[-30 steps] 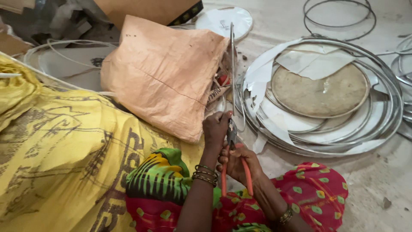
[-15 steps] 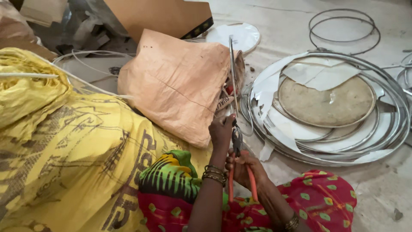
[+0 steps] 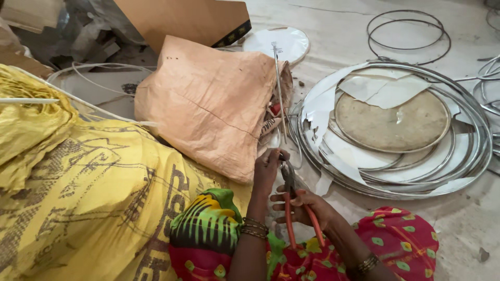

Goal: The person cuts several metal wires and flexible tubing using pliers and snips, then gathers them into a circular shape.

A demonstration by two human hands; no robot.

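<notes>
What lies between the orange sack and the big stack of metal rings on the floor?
In the head view, a long thin metal rod runs up between the orange sack and the stack of metal rings, held by the left hand.

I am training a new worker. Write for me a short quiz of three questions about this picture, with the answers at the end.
1. Multiple choice: the right hand grips A) pliers, B) a brush, C) a cup.
2. True or false: the left hand holds the thin metal rod near its lower end.
3. Fill in: the stack of metal rings lies on the ____.

Key: 1 A, the orange-handled pliers. 2 True. 3 floor.
</notes>
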